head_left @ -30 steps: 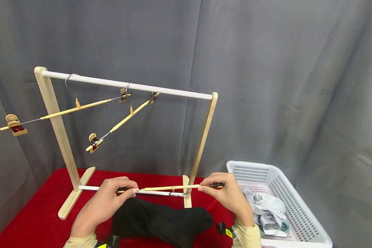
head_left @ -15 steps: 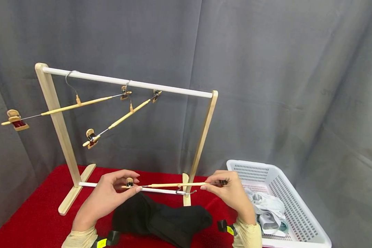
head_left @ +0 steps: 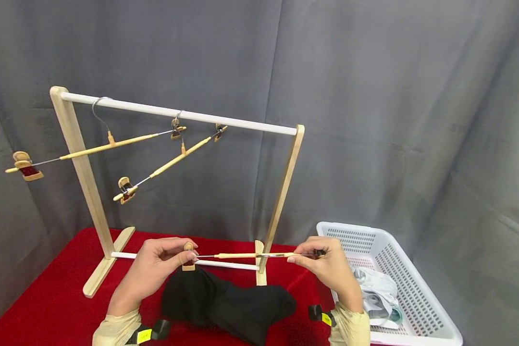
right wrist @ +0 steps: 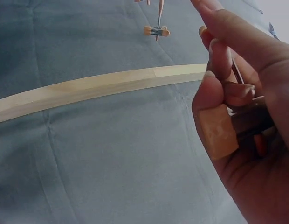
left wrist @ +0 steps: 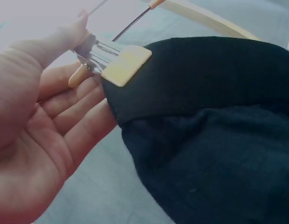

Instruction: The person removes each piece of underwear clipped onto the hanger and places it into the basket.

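Note:
A wooden clip hanger (head_left: 238, 256) is held level between my hands, its metal hook lying along the rod. My left hand (head_left: 144, 271) pinches the left clip (head_left: 188, 266) between thumb and fingers, its wooden plate pointing down. My right hand (head_left: 330, 269) pinches the rod near the other end, and the right clip (right wrist: 218, 133) lies within its curled fingers. Below the hanger, a black garment (head_left: 246, 302) rests bunched on the table. In the left wrist view the clip overlaps the garment's banded edge; whether they touch I cannot tell.
A wooden rack (head_left: 84, 182) stands behind, with two clip hangers, a left one (head_left: 108, 147) and a right one (head_left: 173, 165), on its white top rail (head_left: 238, 124). At right, a white plastic basket (head_left: 419, 283) contains pale clothes (head_left: 378, 288). Red cloth (head_left: 43, 283) covers the table.
The hanger and both hands have shifted slightly right. The left fingers spread, then closed on the left clip, which now points downward. The hook has swung up from below to lie along the rod.

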A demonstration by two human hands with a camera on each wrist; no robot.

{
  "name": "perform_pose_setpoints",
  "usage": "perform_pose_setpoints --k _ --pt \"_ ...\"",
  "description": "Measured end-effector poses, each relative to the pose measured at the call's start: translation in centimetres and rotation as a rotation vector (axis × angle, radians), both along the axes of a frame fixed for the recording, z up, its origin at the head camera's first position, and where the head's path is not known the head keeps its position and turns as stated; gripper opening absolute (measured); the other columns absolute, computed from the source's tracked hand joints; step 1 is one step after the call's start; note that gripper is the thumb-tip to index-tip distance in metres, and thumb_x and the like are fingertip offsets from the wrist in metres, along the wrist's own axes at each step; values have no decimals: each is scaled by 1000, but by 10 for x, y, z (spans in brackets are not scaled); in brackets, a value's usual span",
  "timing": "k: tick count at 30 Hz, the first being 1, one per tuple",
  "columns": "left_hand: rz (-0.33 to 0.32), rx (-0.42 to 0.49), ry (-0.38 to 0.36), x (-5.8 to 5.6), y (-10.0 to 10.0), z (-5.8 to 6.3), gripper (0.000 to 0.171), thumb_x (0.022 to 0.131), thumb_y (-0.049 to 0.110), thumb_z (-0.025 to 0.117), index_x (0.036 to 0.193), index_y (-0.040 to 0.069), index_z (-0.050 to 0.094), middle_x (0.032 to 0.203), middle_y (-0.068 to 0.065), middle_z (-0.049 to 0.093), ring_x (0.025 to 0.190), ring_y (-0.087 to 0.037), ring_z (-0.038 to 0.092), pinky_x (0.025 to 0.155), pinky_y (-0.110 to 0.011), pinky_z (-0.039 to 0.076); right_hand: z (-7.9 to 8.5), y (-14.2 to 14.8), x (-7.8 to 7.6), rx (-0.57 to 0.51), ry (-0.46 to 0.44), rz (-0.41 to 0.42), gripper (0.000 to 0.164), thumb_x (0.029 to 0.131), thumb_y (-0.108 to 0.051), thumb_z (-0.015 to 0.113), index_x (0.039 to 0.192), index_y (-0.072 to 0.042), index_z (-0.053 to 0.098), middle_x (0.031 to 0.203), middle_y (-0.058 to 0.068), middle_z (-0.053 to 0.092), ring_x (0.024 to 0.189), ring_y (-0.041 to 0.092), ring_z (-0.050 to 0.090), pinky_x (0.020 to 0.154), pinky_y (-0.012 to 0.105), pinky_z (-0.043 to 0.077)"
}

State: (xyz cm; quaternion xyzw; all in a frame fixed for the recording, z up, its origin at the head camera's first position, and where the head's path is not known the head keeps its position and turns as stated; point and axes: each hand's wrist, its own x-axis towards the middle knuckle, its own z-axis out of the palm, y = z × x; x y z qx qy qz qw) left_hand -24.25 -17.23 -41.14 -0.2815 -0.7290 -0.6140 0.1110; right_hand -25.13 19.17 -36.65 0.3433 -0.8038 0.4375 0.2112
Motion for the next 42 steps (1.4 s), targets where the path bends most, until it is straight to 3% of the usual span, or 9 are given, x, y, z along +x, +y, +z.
perform_pose_setpoints --k 8,13,18,26,30,36,42 --pt "33 49 4 -2 -1 -4 29 79 16 69 106 7 65 90 -11 68 75 -24 65 72 -33 52 -3 -4 -2 -2 -37 -2 8 70 -14 77 74 -13 70 59 2 55 52 13 41 44 25 36" --pt "70 9 15 -6 -1 -4 30 80 22 68 108 11 66 92 -7 69 78 -20 66 75 -29 51 -3 -4 -2 4 -40 -26 9 70 -15 77 74 -13 70 59 1 54 51 13 41 44 25 36" --pt "156 -40 39 -5 2 -3 28 79 28 68 106 17 68 90 -1 70 78 -15 65 77 -27 50 -2 -3 -1 11 -36 -37 9 70 -15 77 74 -14 70 58 1 53 51 12 41 44 25 36" --pt "139 -45 -22 2 4 1 31 76 30 71 106 19 66 90 1 69 76 -17 65 73 -29 52 -3 -1 0 6 -22 -34 9 70 -15 77 75 -14 70 58 0 54 51 12 41 44 25 36" --pt "146 -81 29 5 5 3 35 79 32 69 111 19 63 94 1 67 80 -14 65 74 -28 51 -2 -1 -1 -5 -24 -28 9 70 -15 78 75 -14 70 58 -1 54 51 12 40 43 25 35" --pt "238 -162 116 8 11 5 44 80 34 68 122 28 56 96 9 64 83 -8 61 76 -31 52 -3 -4 0 -23 -23 5 9 70 -13 77 75 -13 70 59 0 55 51 11 40 43 25 36" --pt "186 -160 77 5 18 3 31 76 33 72 106 32 63 88 10 65 75 -11 61 63 -31 51 -1 -16 0 6 -38 40 9 71 -14 77 75 -13 69 62 0 57 52 12 43 45 25 38"
